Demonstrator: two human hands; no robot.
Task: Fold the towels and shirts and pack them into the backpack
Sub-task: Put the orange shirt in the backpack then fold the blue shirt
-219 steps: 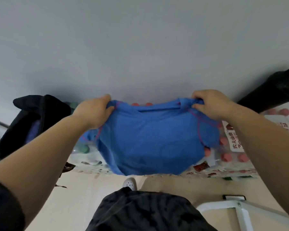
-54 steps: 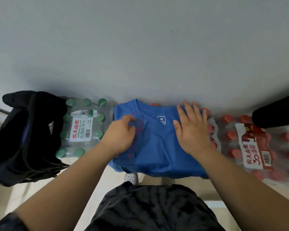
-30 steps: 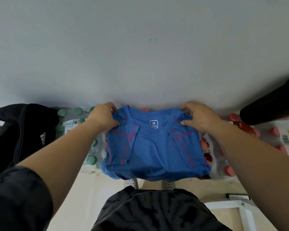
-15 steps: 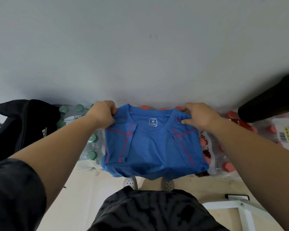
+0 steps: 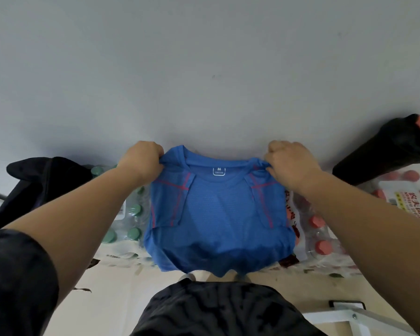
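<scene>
Blue shirt, bottle packs, grey wall

1. floor: pale beige, dark leaf-like marks.
2. on it, against wall: green-cap bottle pack at left, red-cap bottle pack at right.
3. blue shirt lies across both packs, hem hanging over front edge.
4. white frame on floor, btm right.

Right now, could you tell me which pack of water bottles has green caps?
The green-capped pack lies left of the blue shirt, next to the black backpack; the red-capped pack lies right of the shirt.
</scene>
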